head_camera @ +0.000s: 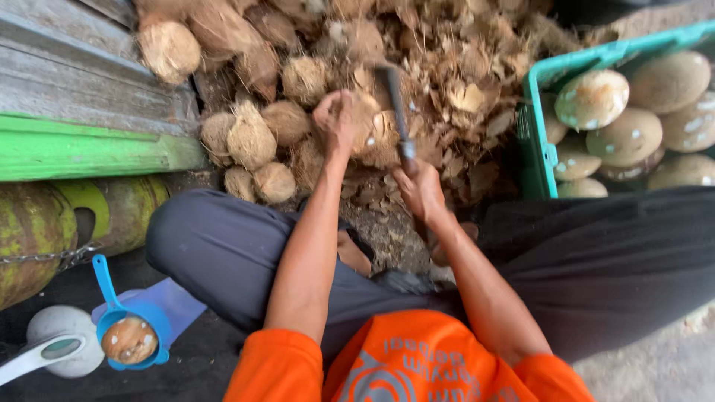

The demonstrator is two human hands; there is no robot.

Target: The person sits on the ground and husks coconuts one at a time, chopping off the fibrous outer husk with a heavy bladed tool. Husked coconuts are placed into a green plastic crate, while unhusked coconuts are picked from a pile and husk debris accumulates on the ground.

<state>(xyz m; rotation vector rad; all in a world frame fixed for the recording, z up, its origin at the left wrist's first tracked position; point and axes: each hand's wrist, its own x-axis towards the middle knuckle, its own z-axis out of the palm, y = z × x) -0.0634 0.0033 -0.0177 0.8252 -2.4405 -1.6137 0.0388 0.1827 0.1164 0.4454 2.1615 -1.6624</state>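
My left hand (334, 119) grips a brown, fibrous coconut (370, 128) in the middle of a heap of husks. My right hand (419, 187) holds the handle of a dark-bladed knife (395, 104), whose blade points away from me and rests against the coconut's right side. Both arms reach forward from orange sleeves, over my knees in dark grey trousers. Part of the coconut is hidden behind my left hand.
Several unpeeled coconuts (249, 138) and loose husk fibre lie ahead. A green plastic crate (535, 119) at right holds several pale peeled coconuts (627, 135). At left are a green-painted wooden bench (89, 149), a green-yellow gas cylinder (33, 238) and a blue scoop (130, 335) with a coconut piece.
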